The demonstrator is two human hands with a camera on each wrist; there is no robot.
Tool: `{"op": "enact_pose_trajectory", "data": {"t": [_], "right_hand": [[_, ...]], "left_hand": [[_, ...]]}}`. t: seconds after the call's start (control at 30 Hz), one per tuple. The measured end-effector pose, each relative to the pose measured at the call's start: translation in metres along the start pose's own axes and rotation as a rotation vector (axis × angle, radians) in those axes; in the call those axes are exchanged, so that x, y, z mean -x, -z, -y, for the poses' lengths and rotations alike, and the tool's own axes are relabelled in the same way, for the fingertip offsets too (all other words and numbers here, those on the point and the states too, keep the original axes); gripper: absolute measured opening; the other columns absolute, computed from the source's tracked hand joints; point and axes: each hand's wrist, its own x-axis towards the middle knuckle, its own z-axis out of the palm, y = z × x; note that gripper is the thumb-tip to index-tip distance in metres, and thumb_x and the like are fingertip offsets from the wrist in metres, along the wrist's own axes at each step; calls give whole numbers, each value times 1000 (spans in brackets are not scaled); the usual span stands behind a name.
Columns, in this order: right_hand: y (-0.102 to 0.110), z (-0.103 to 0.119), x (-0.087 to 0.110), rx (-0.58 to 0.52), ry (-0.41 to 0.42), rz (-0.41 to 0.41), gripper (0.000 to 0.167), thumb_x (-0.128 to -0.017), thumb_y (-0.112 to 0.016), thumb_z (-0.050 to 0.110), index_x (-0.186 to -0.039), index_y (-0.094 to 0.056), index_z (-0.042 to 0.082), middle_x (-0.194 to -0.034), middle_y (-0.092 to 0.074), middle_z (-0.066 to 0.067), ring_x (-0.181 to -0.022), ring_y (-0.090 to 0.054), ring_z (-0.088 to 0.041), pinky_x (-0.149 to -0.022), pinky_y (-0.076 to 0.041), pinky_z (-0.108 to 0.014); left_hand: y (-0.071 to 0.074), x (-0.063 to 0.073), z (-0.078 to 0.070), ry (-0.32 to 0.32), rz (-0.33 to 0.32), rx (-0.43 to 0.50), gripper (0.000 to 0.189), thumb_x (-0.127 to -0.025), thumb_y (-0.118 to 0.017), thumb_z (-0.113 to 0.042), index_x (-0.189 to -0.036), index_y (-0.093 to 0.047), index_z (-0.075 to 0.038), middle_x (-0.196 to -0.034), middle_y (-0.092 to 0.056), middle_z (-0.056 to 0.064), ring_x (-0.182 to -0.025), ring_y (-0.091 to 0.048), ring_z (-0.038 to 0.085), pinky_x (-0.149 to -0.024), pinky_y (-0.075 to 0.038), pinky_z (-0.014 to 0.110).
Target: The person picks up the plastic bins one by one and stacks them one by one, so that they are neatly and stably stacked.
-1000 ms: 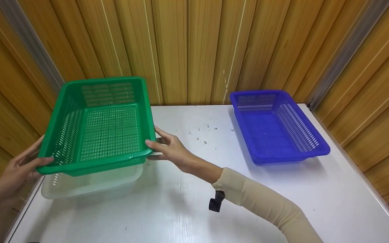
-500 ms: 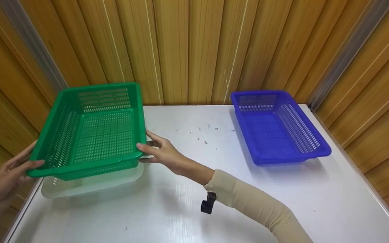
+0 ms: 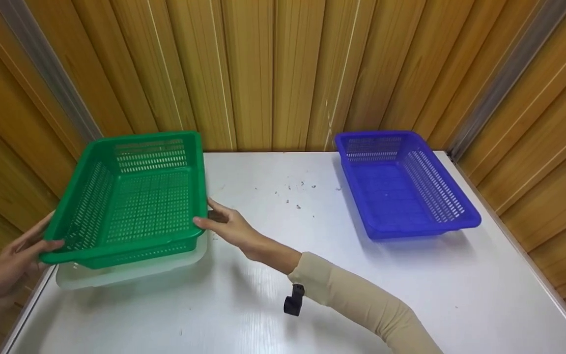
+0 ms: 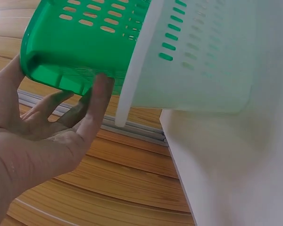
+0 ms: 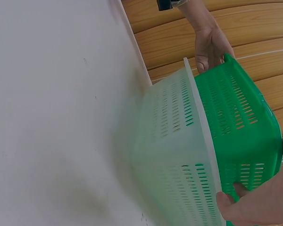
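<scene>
A green perforated plastic basket [image 3: 130,250] sits partway inside a translucent white basket [image 3: 116,276] at the left of the table. Its lower part is within the white walls, while its rim stands well above the white rim, as the left wrist view shows. My left hand [image 3: 10,268] holds the green basket's near left corner, thumb over the rim and fingers below. At the near right corner my right hand [image 3: 234,231] grips the rim, thumb on top. In the right wrist view, fingers of that hand [image 5: 262,202] are right at the white basket's rim [image 5: 210,141].
A blue-purple basket [image 3: 415,231] stands at the right on the white table [image 3: 283,295]. Small dark crumbs [image 3: 298,206] lie between the baskets. Wood-patterned panels [image 3: 253,73] rise behind and on both sides. The table's left edge runs close beside the white basket.
Both hands have brought the green basket down and slightly left, deeper into the white basket. The white and blue-purple baskets stay where they were.
</scene>
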Motion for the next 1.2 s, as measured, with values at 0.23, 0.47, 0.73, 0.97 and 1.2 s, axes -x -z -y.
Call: {"op": "enact_pose_trajectory", "data": {"t": [0.23, 0.47, 0.73, 0.97, 1.2], "right_hand": [[-7, -7, -2, 44, -26, -36, 69, -98, -65, 44, -159, -33, 37, -157, -45, 8, -153, -27, -26, -122, -30, -58], [-13, -14, -3, 41, -56, -40, 72, -99, -65, 43, -161, -30, 33, -164, -36, 3, -151, -32, -29, -121, -34, -56], [-18, -25, -5, -32, -49, 8, 72, -102, -62, 35, -163, -25, 28, -162, -38, -2, -140, -50, -19, -117, -43, -42], [-20, -34, -8, -79, -40, 33, 73, -104, -60, 29, -165, -20, 26, -157, -43, -8, -139, -52, -22, -114, -46, -41], [-22, -38, -9, -97, -7, 72, 74, -105, -58, 27, -165, -15, 28, -157, -41, -12, -138, -54, -24, -113, -48, -37]], "left_hand": [[-2, 8, 2, 25, -29, -88, 68, -107, -52, -13, -163, -18, -32, -129, -54, -33, -108, -56, -16, -101, 24, 81], [-20, 17, -2, 81, -51, -114, 70, -109, -48, -14, -163, -10, -34, -161, -28, -21, -143, -35, 0, -110, 25, 73], [-15, 12, 17, 145, -39, -99, 73, -109, -48, -16, -163, -5, -40, -172, 10, -2, -158, 3, 21, -113, 27, 68], [-6, 10, 38, 154, -21, -93, 73, -108, -49, -18, -162, -8, -44, -172, 8, -8, -158, 2, 18, -113, 22, 73], [-9, 12, 40, 140, 12, -93, 72, -109, -47, -17, -162, -5, -44, -172, 6, -9, -156, 4, 11, -113, 25, 70]]}}
